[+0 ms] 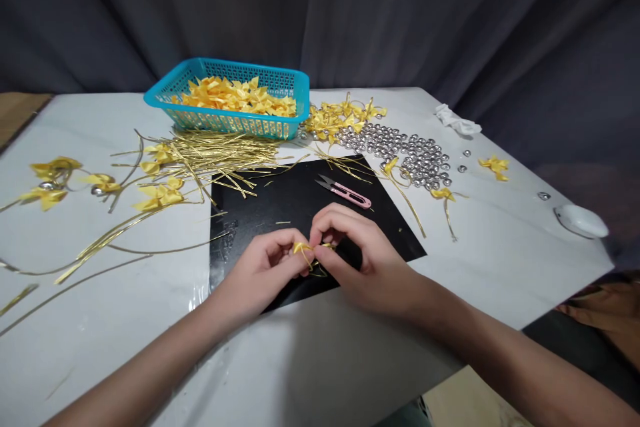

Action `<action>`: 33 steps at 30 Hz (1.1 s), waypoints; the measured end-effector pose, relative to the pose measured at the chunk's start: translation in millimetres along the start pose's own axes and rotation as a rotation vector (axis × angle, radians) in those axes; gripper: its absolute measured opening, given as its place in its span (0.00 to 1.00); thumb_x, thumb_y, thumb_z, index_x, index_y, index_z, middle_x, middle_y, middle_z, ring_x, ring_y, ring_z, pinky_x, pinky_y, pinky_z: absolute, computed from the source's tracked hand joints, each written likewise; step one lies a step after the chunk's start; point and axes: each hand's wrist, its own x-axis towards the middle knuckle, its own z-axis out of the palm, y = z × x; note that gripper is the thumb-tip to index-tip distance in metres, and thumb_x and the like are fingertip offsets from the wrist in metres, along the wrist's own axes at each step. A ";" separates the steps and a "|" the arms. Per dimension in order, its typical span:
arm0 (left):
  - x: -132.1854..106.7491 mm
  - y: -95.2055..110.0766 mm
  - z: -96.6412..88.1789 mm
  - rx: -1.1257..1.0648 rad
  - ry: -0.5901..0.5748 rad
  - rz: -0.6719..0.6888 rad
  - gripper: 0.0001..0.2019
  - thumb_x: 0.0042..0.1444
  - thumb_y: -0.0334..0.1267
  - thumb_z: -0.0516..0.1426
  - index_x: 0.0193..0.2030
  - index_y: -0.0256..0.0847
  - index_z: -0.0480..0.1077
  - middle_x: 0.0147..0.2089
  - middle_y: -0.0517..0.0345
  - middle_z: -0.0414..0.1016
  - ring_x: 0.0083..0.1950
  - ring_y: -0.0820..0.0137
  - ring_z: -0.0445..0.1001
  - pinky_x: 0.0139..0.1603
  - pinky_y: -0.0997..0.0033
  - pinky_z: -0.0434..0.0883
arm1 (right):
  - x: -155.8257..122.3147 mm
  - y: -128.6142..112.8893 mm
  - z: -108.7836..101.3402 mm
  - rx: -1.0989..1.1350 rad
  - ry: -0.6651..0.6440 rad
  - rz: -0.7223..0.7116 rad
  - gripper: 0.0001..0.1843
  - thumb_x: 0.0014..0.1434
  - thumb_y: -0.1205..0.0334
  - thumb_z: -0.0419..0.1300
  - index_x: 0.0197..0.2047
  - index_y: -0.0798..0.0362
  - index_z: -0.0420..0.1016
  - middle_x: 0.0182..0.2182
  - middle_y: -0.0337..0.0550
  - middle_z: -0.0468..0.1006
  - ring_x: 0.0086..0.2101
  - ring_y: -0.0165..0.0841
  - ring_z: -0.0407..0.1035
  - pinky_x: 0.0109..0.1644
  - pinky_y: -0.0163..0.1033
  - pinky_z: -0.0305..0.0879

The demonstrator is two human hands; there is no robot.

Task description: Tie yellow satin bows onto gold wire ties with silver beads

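Note:
My left hand (273,263) and my right hand (363,257) meet over a black mat (260,213), fingertips pinched together. Between them is a small yellow ribbon bow (301,248) with gold cord (319,271) hanging under it. The left fingers close on the bow; the right thumb and fingers pinch at its right side, where a bit of yellow shows. My fingers hide most of the bow. Just beyond my hands, pink thread snips (350,195) lie on the mat, blades pointing left.
A blue basket (225,113) of yellow ribbon pieces stands at the back. In front lie gold cords (215,157). Silver heart-shaped beads (415,157) and finished-looking yellow bows (340,117) spread right of it. More bows (160,193) lie left. A white mouse (581,221) sits near the right edge.

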 end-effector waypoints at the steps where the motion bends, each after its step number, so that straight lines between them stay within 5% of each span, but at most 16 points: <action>1: 0.0 0.0 -0.1 0.001 0.002 0.002 0.10 0.52 0.39 0.54 0.22 0.38 0.64 0.22 0.66 0.62 0.26 0.76 0.60 0.28 0.77 0.58 | -0.1 0.4 -0.5 -0.007 -0.011 0.004 0.05 0.54 0.74 0.52 0.30 0.55 0.64 0.32 0.40 0.68 0.33 0.27 0.62 0.36 0.33 0.60; 25: -0.1 5.1 -1.0 0.072 0.086 0.038 0.10 0.50 0.39 0.53 0.21 0.39 0.62 0.21 0.65 0.59 0.25 0.75 0.58 0.27 0.76 0.57 | 1.4 -2.0 4.7 -0.056 -0.072 0.006 0.07 0.64 0.69 0.45 0.34 0.54 0.60 0.36 0.43 0.65 0.39 0.30 0.60 0.45 0.37 0.58; 31: 2.3 1.7 -2.5 -0.097 0.131 -0.005 0.10 0.52 0.37 0.53 0.21 0.39 0.64 0.20 0.65 0.62 0.24 0.76 0.60 0.27 0.77 0.59 | -3.1 -0.5 5.9 -0.110 0.371 -0.057 0.05 0.56 0.69 0.55 0.29 0.54 0.63 0.26 0.38 0.64 0.27 0.26 0.59 0.31 0.33 0.57; 33: 2.7 -1.4 -3.8 -0.179 0.144 -0.006 0.10 0.51 0.36 0.53 0.21 0.39 0.64 0.20 0.66 0.63 0.24 0.76 0.59 0.27 0.77 0.59 | -7.5 0.3 8.1 -0.156 0.366 -0.081 0.08 0.56 0.69 0.55 0.26 0.54 0.63 0.21 0.36 0.61 0.22 0.24 0.54 0.26 0.32 0.52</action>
